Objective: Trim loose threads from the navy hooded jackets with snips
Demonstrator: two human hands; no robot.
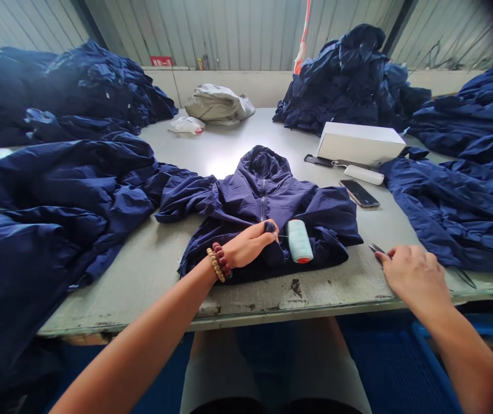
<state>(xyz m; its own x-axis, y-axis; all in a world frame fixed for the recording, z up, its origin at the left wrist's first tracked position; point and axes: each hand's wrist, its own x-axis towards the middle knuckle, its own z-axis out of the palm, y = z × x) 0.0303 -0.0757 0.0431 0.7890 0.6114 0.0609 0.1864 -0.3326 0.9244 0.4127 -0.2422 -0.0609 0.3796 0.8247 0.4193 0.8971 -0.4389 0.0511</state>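
Note:
A navy hooded jacket with a front zipper lies spread before me on the table. My left hand, beaded bracelets at its wrist, is closed on a pinched-up bit of the jacket's front. On the jacket, just right of that hand, a pale mint thread spool with a red base lies tipped over. A thin thread runs between the spool and my left fingers. My right hand rests at the table's front right, fingers curled round small thread snips whose pointed metal tips stick out to the left.
Heaps of navy garments stand at the left, back right and right. A white box, a white power bank and a phone lie right of the jacket. Pale bundled cloth sits at the back.

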